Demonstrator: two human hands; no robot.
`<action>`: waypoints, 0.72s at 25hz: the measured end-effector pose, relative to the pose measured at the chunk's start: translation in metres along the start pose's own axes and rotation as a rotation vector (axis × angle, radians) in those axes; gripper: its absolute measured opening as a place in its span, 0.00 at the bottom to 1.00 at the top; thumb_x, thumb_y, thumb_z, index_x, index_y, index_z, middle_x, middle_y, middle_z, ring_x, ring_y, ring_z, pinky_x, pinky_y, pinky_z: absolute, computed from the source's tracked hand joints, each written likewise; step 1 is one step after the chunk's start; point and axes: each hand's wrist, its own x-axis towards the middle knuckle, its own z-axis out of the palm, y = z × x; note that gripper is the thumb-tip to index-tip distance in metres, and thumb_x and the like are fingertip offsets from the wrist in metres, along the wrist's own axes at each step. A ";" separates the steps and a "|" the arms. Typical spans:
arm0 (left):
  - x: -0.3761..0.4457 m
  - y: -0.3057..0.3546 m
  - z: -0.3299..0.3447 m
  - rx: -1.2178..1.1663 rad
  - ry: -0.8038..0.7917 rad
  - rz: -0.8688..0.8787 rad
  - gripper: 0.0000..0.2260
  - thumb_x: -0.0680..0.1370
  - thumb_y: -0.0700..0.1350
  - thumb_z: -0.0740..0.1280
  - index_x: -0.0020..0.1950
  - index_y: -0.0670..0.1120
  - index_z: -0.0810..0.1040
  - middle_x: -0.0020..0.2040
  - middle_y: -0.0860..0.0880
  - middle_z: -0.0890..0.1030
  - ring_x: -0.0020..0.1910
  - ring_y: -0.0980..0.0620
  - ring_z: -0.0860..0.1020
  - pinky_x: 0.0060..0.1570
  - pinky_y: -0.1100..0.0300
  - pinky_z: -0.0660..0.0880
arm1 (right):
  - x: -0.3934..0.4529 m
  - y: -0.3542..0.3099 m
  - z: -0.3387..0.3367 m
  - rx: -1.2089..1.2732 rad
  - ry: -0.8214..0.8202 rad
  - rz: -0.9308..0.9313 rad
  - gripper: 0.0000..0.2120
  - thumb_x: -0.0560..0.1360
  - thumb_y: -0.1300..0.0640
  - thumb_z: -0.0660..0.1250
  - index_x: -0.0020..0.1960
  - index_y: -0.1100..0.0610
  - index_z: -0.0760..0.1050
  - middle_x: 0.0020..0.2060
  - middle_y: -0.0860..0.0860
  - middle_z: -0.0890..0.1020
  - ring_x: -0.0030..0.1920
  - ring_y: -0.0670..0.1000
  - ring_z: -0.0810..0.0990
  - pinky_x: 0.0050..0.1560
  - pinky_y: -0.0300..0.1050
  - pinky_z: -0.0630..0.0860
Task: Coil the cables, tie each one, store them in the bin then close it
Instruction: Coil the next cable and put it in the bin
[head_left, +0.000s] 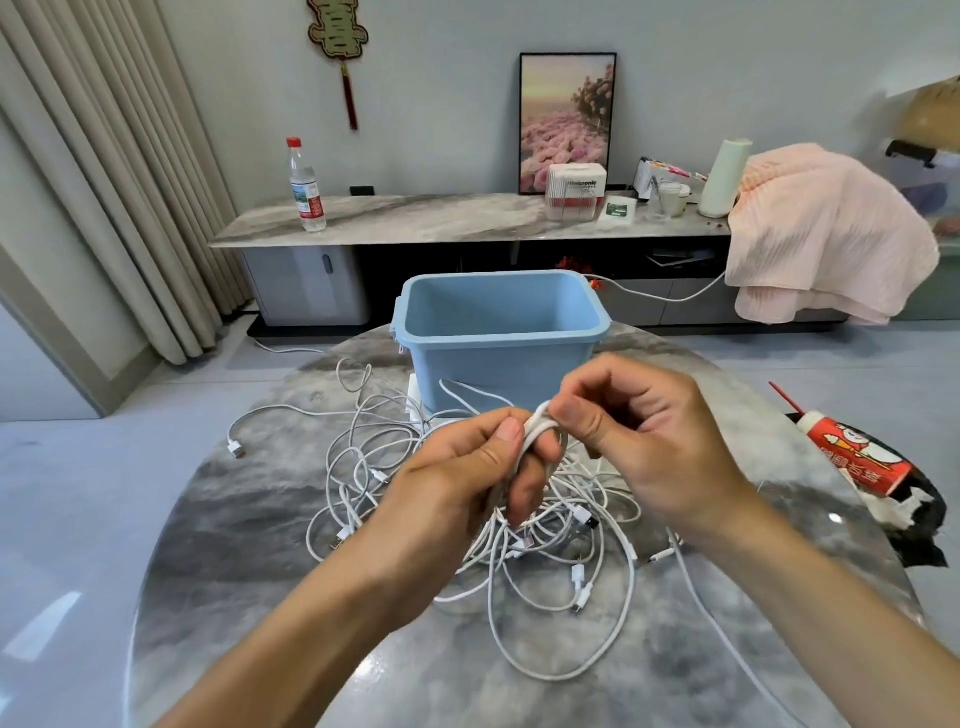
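A tangle of white cables (550, 566) lies spread over the round grey marble table (244, 525). Above it my left hand (467, 467) grips a small white cable coil (540, 431), with loops wound around its fingers. My right hand (639, 436) pinches the same coil at its top between thumb and forefinger. An open light-blue bin (498, 332) stands upright at the far side of the table, just behind my hands. It looks empty inside, and I see no lid.
A red-and-white snack packet (857, 457) and dark wrapping lie at the table's right edge. One loose cable end with a USB plug (236, 448) reaches toward the left. Behind stands a long sideboard (415, 221) with a water bottle (306, 187) and pink cloth (821, 234).
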 end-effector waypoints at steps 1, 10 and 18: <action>-0.001 0.000 0.001 -0.059 0.016 0.000 0.13 0.80 0.45 0.57 0.43 0.44 0.79 0.29 0.48 0.69 0.30 0.53 0.67 0.34 0.66 0.68 | -0.002 0.003 0.007 0.045 0.028 0.019 0.06 0.75 0.57 0.70 0.40 0.56 0.78 0.28 0.45 0.75 0.28 0.43 0.69 0.30 0.34 0.67; 0.001 0.008 -0.013 -0.312 0.162 0.097 0.09 0.82 0.42 0.58 0.46 0.43 0.76 0.35 0.48 0.76 0.43 0.50 0.81 0.49 0.61 0.77 | -0.037 0.010 0.062 -0.137 0.022 0.237 0.10 0.83 0.50 0.57 0.47 0.48 0.75 0.29 0.40 0.75 0.29 0.42 0.71 0.33 0.39 0.66; 0.006 -0.014 -0.034 0.665 0.251 0.267 0.12 0.83 0.46 0.58 0.51 0.41 0.79 0.36 0.46 0.80 0.37 0.48 0.77 0.40 0.59 0.74 | -0.027 -0.055 0.057 -0.815 -0.389 0.087 0.13 0.82 0.47 0.54 0.41 0.50 0.65 0.32 0.47 0.70 0.35 0.51 0.68 0.40 0.47 0.63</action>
